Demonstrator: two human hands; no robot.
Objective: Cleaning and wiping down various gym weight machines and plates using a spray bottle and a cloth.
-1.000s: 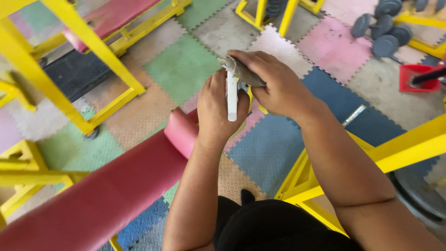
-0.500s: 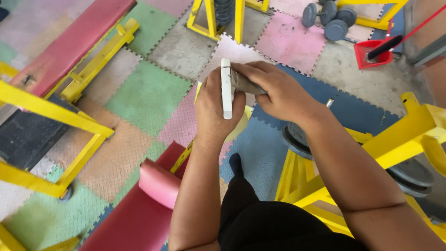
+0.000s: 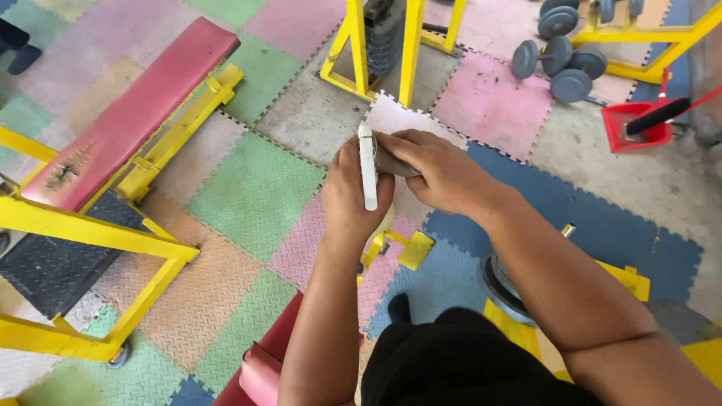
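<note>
My left hand (image 3: 347,197) grips a flat white object, seen edge-on as a slim upright bar (image 3: 367,167). My right hand (image 3: 440,171) presses a crumpled grey cloth (image 3: 389,162) against the right side of that white object. Both hands are raised together in front of me, above the coloured foam floor mats. What the white object is cannot be told from this edge-on view.
A red padded bench on a yellow frame (image 3: 128,128) stands at the left. Another red pad (image 3: 259,368) is just below my arms. Yellow rack posts (image 3: 410,45) stand ahead, grey dumbbells (image 3: 560,64) lie at the upper right, beside a red dustpan (image 3: 639,128). A weight plate (image 3: 500,282) lies at the right.
The view has shifted, so the bench and floor slide down and left in the frame. My hands stay together on the white object and cloth, the cloth now more tucked behind the object.
</note>
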